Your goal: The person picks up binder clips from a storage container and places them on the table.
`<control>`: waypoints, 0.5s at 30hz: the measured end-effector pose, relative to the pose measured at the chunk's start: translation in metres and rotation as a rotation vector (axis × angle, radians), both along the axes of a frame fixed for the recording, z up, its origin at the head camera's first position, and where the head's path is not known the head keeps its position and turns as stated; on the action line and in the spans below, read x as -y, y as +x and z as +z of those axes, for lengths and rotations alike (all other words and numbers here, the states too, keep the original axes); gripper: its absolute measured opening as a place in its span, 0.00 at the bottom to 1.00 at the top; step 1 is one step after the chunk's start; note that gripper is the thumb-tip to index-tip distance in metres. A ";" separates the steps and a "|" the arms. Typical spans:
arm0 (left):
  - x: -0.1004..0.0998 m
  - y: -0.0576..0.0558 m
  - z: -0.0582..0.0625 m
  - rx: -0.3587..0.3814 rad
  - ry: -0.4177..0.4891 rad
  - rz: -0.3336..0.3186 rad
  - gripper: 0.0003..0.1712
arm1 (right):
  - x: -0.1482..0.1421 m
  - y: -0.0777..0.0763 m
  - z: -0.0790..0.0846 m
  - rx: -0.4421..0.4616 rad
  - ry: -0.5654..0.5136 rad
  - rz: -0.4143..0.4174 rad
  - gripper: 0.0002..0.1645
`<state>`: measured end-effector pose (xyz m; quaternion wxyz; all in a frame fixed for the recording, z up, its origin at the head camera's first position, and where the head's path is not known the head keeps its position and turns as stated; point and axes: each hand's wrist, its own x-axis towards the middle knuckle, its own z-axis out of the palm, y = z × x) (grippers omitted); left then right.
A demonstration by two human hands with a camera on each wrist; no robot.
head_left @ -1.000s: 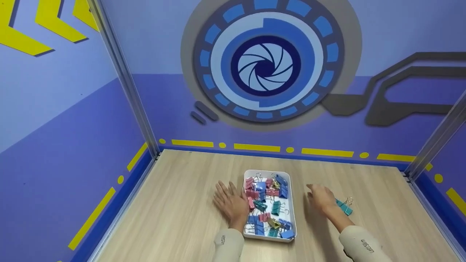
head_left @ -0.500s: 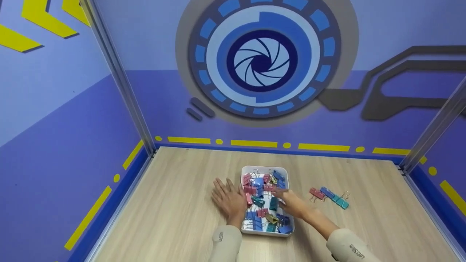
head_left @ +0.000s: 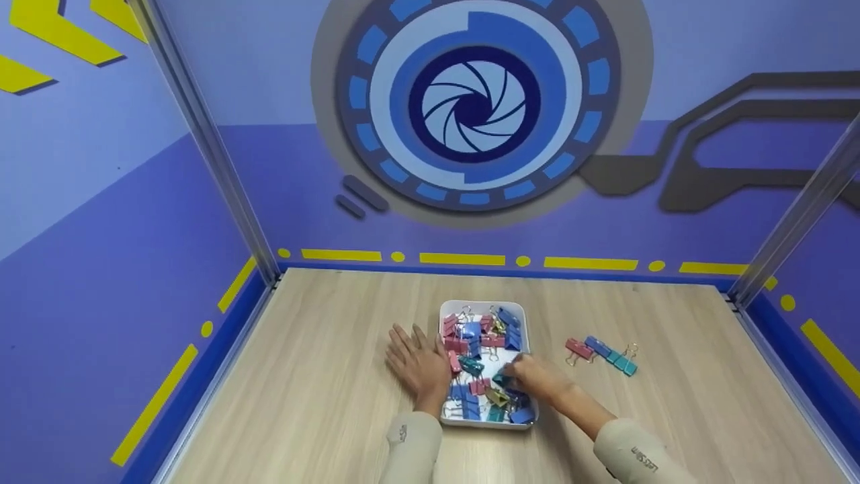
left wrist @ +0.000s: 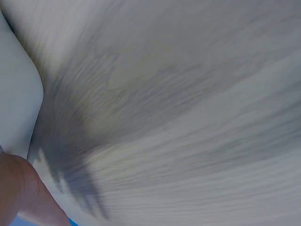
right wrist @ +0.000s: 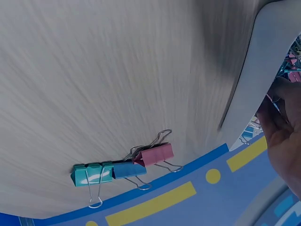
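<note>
A white tray [head_left: 490, 426] holds several binder clips in pink, blue, teal and gold. My left hand [head_left: 420, 366] lies with fingers spread at the tray's left side, its thumb side against the rim; the left wrist view shows only part of it. Over the tray's right rim, my right hand [head_left: 541, 380] reaches in with curled fingers and pinches a teal binder clip [head_left: 499, 378], partly hidden by the fingers. A wire handle shows at the fingertips in the right wrist view.
Right of the tray, a pink binder clip [head_left: 578, 349], a blue binder clip [head_left: 597, 345] and a teal binder clip [head_left: 622, 363] lie in a slanting row on the wooden table [head_left: 336, 349]. Printed panels and metal posts enclose the back and sides.
My right hand has left the pink clip beside the blue and teal ones, moved left into the tray and taken hold of a teal clip. The left hand stays at the tray.
</note>
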<state>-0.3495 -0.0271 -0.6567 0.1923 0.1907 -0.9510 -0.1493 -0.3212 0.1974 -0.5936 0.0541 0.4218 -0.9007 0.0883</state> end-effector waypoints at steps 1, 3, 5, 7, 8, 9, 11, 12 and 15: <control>0.000 0.000 0.000 0.002 0.003 -0.001 0.35 | 0.000 -0.001 -0.001 -0.021 0.017 0.003 0.09; 0.000 -0.001 0.000 0.013 0.010 -0.003 0.35 | 0.000 -0.003 -0.002 -0.067 0.040 0.014 0.09; 0.000 -0.001 0.000 0.019 0.006 0.001 0.36 | 0.000 -0.004 -0.004 -0.113 0.059 0.020 0.08; 0.001 -0.001 0.001 0.021 0.001 0.004 0.36 | 0.001 -0.005 -0.007 -0.133 0.052 0.029 0.07; 0.001 0.000 0.001 0.022 0.002 0.006 0.36 | 0.002 -0.005 -0.008 -0.140 0.046 0.032 0.07; 0.002 0.000 0.001 0.022 0.000 0.006 0.36 | 0.003 -0.005 -0.010 -0.141 0.038 0.036 0.08; 0.002 0.000 0.001 0.022 0.001 0.001 0.36 | 0.003 -0.005 -0.012 -0.134 0.021 0.035 0.10; 0.001 0.000 0.001 0.024 0.002 -0.002 0.36 | 0.003 -0.005 -0.013 -0.131 0.012 0.034 0.11; 0.000 0.000 0.002 0.037 0.012 -0.011 0.36 | 0.003 -0.003 -0.015 -0.141 0.014 0.014 0.12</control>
